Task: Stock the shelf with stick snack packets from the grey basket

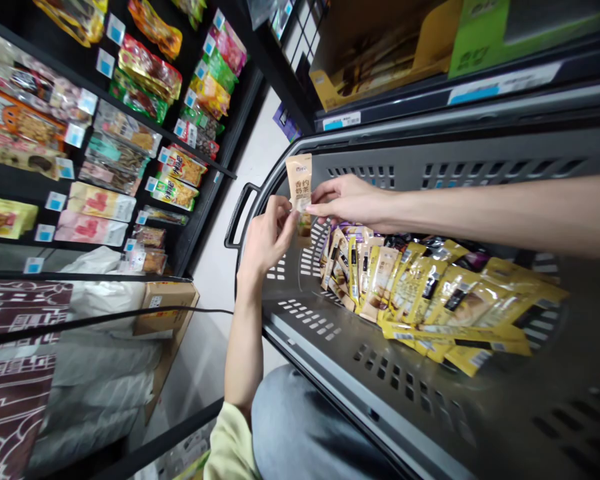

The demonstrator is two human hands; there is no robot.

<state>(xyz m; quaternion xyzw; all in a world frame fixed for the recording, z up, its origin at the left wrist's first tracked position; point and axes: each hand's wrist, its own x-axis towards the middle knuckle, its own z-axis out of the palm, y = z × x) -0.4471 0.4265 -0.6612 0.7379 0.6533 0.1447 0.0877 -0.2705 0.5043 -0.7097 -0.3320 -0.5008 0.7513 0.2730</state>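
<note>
A slim beige milk tea sachet [300, 177] with brown Chinese lettering stands upright between my hands, over the near-left end of a grey plastic basket [310, 327]. My left hand [270, 233] reaches up from the bottom and pinches the sachet's left edge between thumb and fingers. From the right, my right hand [347, 200] grips its other edge, thumb in front. Below my right forearm, inside the basket, lies a heap of yellow sachets [420, 287], with beige sachets [380, 277] at its left end. My forearm covers part of the basket's far wall.
Beyond the basket, a shelf holds an open brown carton [330, 90] and a green box [480, 40]. Racks of snack packets [150, 67] with price tags stand at left. Lower down are a cardboard box [165, 303] and white plastic bags [105, 300]. A thin black cable crosses there.
</note>
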